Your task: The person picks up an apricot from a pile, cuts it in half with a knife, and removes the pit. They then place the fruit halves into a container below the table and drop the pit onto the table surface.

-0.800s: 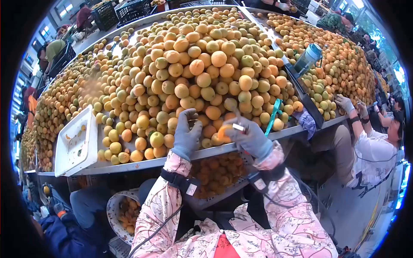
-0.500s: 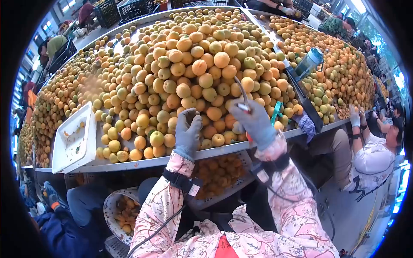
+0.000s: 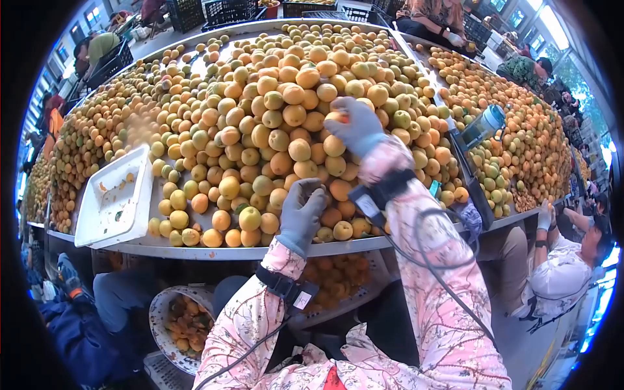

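A large heap of apricots (image 3: 260, 136), orange to yellow-green, covers the table in front of me. My right hand (image 3: 359, 125), in a grey glove, reaches onto the upper part of the heap. Its fingers curl over an orange apricot (image 3: 339, 117). Lower down, near the table's front edge, my left hand (image 3: 303, 213) is also gloved in grey. Its fingers are bent together, close to the lowest apricots, and what they may hold is hidden. The curved, thin-bladed tool is not visible now.
A white plastic tray (image 3: 116, 201) with scraps rests on the left front edge. Below are a white bucket (image 3: 156, 318) and a crate of fruit pieces (image 3: 338, 276). A blue-lidded bottle (image 3: 484, 125) stands by the right divider. A co-worker (image 3: 564, 263) sits at right.
My right hand has moved up and forward onto the heap, its fingers now around an apricot. The curved tool it held is out of sight. My left hand appears slightly further right and lower.
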Tool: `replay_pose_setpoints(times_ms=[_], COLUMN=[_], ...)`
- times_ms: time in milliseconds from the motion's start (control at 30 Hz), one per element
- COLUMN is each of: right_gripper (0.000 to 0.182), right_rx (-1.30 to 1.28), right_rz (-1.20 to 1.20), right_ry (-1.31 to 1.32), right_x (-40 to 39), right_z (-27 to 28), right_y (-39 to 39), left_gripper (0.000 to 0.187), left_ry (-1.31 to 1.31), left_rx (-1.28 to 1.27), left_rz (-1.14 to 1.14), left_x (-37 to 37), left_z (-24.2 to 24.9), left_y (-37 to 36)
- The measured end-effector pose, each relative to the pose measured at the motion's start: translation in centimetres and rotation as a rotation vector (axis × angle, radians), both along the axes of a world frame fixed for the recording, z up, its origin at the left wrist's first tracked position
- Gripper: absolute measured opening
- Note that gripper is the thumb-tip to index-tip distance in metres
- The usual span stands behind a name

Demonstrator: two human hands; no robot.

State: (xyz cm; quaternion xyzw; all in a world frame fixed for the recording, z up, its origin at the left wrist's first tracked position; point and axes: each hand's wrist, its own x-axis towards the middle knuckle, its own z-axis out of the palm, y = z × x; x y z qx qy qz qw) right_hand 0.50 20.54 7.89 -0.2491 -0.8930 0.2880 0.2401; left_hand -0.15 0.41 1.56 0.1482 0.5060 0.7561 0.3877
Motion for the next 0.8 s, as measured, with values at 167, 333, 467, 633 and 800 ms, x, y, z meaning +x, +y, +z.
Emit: replay_pose_setpoints(times_ms=[167,333,467,633,800], right_gripper=[0.037,0.029,0.028,0.042,0.054], right_rx=[-1.076,-1.502,-1.431,-1.214,-0.954], right_rz=[0.066,-0.050,-0.015,-0.094,0.122], right_ry=[0.416,0.533,0.426,0.283,-0.003], right_x=[9.7,13.2,14.7,17.7,19.2], right_z=[-0.4,-4.0,-6.2,-5.5,-2.0], right_y=[-5.0,-10.8,-10.2,-10.1,-10.9], left_gripper=[0.050,0.058,0.051,0.056,0.052], left_ry=[-0.252,-0.007,-0.018,0.115,0.129], left_rx=[0.103,0.117,0.015,0.000,-0.031], left_rz=[-0.107,-0.306,-0.310,-0.294,-0.332], left_x=[0.9,3.0,4.1,3.0,2.1], left_z=[1.9,1.0,0.9,1.2,2.1], left_y=[-0.4,-1.3,-1.2,-0.8,-0.9])
